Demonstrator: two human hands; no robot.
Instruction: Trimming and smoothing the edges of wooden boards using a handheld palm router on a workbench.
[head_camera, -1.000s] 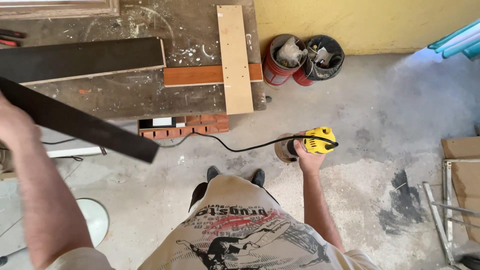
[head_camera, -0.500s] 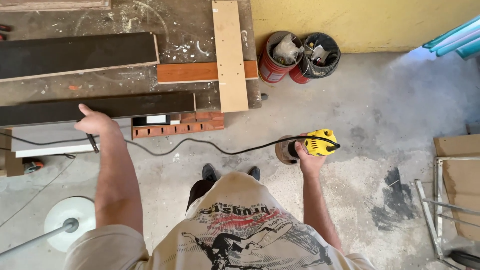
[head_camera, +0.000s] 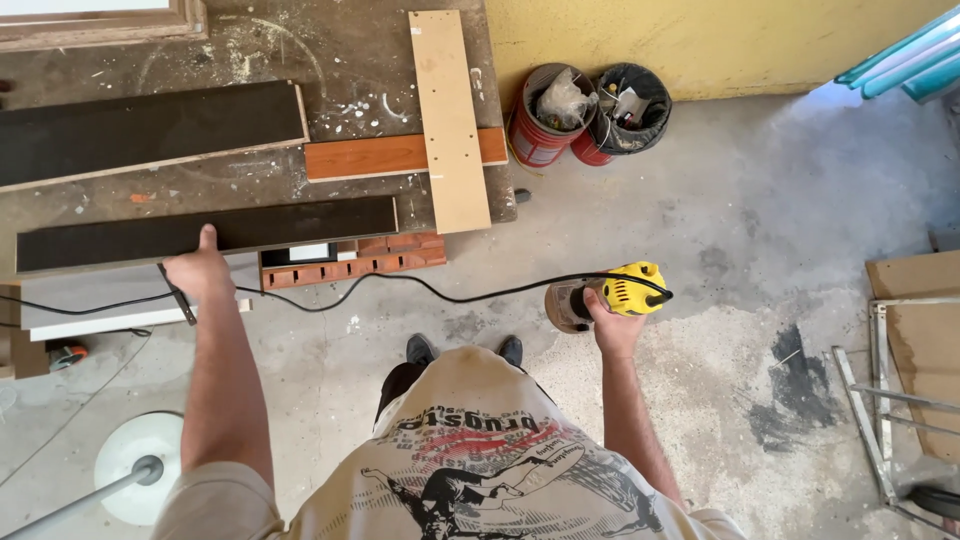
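Note:
My right hand (head_camera: 612, 325) grips a yellow power tool (head_camera: 610, 295) with a round base, held low beside my right hip; its black cable (head_camera: 400, 285) runs left across the floor. My left hand (head_camera: 200, 272) rests on the near edge of a long dark board (head_camera: 205, 232) that lies flat at the front of a worn workbench (head_camera: 250, 60), thumb on top. A second dark board (head_camera: 150, 130) lies farther back on the bench. A pale plywood strip (head_camera: 450, 115) crosses an orange-brown board (head_camera: 370, 155).
Red bricks (head_camera: 350, 262) sit under the bench edge. A red bucket (head_camera: 545, 125) and a black bucket (head_camera: 625, 105) stand against the yellow wall. A white round stand base (head_camera: 135, 475) is at lower left. Cardboard and a metal frame (head_camera: 900, 370) lie at the right.
The long dark board, tilted in the air in my left hand one second ago, now lies flat on the bench front. My right hand still holds the yellow tool in place.

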